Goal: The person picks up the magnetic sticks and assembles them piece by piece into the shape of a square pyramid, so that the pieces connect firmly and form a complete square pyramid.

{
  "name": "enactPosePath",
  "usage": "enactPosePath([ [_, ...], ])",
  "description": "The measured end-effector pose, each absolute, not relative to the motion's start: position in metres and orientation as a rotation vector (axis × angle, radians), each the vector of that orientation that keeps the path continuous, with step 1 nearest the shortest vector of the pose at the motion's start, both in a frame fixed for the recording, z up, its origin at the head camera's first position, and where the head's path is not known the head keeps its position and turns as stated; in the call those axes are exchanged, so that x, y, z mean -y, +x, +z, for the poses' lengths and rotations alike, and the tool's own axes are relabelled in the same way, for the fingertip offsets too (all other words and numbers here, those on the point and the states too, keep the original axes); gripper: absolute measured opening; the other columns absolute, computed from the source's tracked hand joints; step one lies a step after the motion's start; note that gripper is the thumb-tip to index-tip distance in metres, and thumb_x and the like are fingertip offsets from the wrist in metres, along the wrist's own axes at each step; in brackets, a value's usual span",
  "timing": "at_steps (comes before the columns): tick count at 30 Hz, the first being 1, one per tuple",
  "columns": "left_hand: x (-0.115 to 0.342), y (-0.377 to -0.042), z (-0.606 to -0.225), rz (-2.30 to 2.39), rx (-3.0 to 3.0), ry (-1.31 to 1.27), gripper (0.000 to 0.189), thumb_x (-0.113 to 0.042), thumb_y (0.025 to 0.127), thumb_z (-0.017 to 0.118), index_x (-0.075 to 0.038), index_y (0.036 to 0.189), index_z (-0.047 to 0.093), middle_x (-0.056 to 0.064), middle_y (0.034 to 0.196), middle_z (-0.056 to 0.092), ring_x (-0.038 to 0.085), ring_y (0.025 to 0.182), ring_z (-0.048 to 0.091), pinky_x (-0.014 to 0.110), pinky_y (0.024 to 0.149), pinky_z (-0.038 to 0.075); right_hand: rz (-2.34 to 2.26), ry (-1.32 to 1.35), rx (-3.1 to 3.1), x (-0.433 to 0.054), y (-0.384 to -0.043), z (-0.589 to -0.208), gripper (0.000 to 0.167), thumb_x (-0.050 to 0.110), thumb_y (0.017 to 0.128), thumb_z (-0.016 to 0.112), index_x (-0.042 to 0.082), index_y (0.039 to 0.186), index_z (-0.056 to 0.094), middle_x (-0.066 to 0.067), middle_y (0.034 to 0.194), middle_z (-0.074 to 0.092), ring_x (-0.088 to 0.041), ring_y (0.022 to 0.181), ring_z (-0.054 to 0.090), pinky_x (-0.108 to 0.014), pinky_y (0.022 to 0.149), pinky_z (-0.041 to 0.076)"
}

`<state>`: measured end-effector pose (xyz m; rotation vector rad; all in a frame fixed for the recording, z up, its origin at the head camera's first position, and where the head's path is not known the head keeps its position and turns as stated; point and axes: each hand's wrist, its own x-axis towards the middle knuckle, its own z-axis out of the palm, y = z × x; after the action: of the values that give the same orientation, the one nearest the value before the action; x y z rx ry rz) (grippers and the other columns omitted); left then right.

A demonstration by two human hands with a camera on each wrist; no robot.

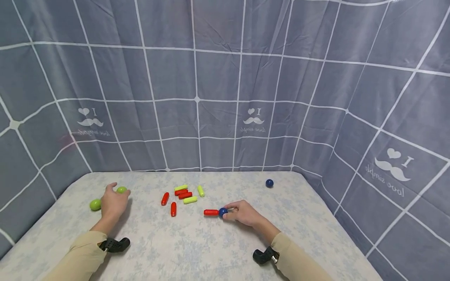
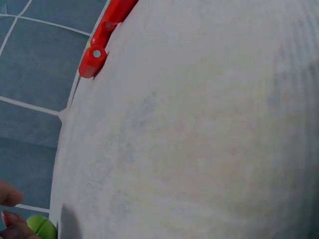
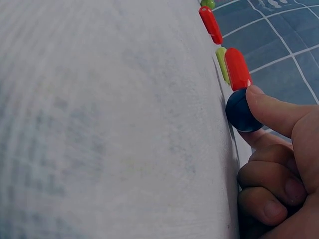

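Observation:
My right hand (image 1: 242, 213) pinches a dark blue ball (image 1: 223, 212) between thumb and fingers. The ball touches the end of a short red rod (image 1: 211, 212); the right wrist view shows the same contact between blue ball (image 3: 242, 110) and red rod (image 3: 238, 68). On the far left, my left hand (image 1: 115, 201) is at a green ball (image 1: 121, 189), thumb and forefinger spread apart around it. In the left wrist view only some fingertips (image 2: 9, 194) and part of that green ball (image 2: 42, 227) show at the corner. A second green ball (image 1: 95, 205) lies left of this hand.
Between the hands lie several loose rods, among them a red rod (image 1: 174, 209), another red rod (image 1: 165, 198) and a yellow-green rod (image 1: 190, 200). Another blue ball (image 1: 269, 183) sits near the back right edge. A grey-blue checked curtain (image 1: 218, 86) hangs behind the table (image 1: 168, 249).

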<state>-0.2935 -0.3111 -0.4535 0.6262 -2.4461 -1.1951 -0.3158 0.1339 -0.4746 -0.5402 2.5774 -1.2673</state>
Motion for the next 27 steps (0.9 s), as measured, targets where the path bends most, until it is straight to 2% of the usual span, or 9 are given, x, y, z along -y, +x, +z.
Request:
enactPosePath([
  [4,0.3121,-0.2953,-0.454,-1.195,2.438,0.715,0.071,-0.022,0.101,0.049,0.009,0.156,0.016,0.042,0.134,0.046,0.055,0.125,0.046,0.063,0.106,0.037,-1.269,-0.549,-2.575,-0.1345,-0.3161,-0.4737,0.042,0.034,0.087,0.079,0.01,0.12,0.074,0.007,0.059,0.039,-0.011,0.056,0.034,-0.025,0.055,0.029],
  [9,0.3125,-0.2976,-0.456,-1.176,2.432,0.78,0.069,-0.022,0.101,0.047,0.012,0.154,0.019,0.043,0.142,0.04,0.057,0.134,0.036,0.062,0.112,0.032,-1.269,-0.548,-2.579,-0.1345,-0.3163,-0.4748,0.041,0.035,0.086,0.079,0.011,0.12,0.074,0.007,0.059,0.039,-0.011,0.055,0.033,-0.025,0.054,0.028],
  [13,0.3124,-0.298,-0.4571,-1.148,2.45,0.787,0.064,-0.022,0.101,0.046,0.015,0.15,0.027,0.042,0.143,0.039,0.057,0.134,0.035,0.061,0.111,0.032,-1.276,-0.541,-2.575,-0.1341,-0.3157,-0.4757,0.041,0.035,0.086,0.079,0.011,0.12,0.074,0.007,0.059,0.039,-0.011,0.056,0.032,-0.025,0.054,0.027],
  [19,0.312,-0.298,-0.4555,-1.132,2.481,0.816,0.056,-0.023,0.102,0.044,0.015,0.144,0.041,0.039,0.14,0.045,0.056,0.128,0.042,0.061,0.106,0.038,-1.283,-0.543,-2.571,-0.1338,-0.3156,-0.4769,0.041,0.035,0.086,0.08,0.011,0.119,0.075,0.007,0.059,0.037,-0.011,0.055,0.031,-0.025,0.053,0.027],
  [22,0.3121,-0.298,-0.4543,-1.133,2.494,0.816,0.055,-0.024,0.101,0.045,0.014,0.141,0.045,0.038,0.139,0.047,0.055,0.127,0.044,0.06,0.105,0.04,-1.285,-0.541,-2.575,-0.1341,-0.316,-0.4775,0.041,0.035,0.086,0.08,0.011,0.118,0.075,0.007,0.058,0.037,-0.011,0.055,0.031,-0.025,0.053,0.027],
  [27,0.3121,-0.2998,-0.4533,-1.16,2.488,0.834,0.058,-0.026,0.098,0.048,0.014,0.14,0.047,0.037,0.138,0.048,0.054,0.127,0.042,0.061,0.106,0.036,-1.281,-0.554,-2.586,-0.1345,-0.317,-0.4777,0.041,0.035,0.086,0.079,0.01,0.119,0.075,0.007,0.059,0.038,-0.011,0.055,0.032,-0.025,0.054,0.028],
])
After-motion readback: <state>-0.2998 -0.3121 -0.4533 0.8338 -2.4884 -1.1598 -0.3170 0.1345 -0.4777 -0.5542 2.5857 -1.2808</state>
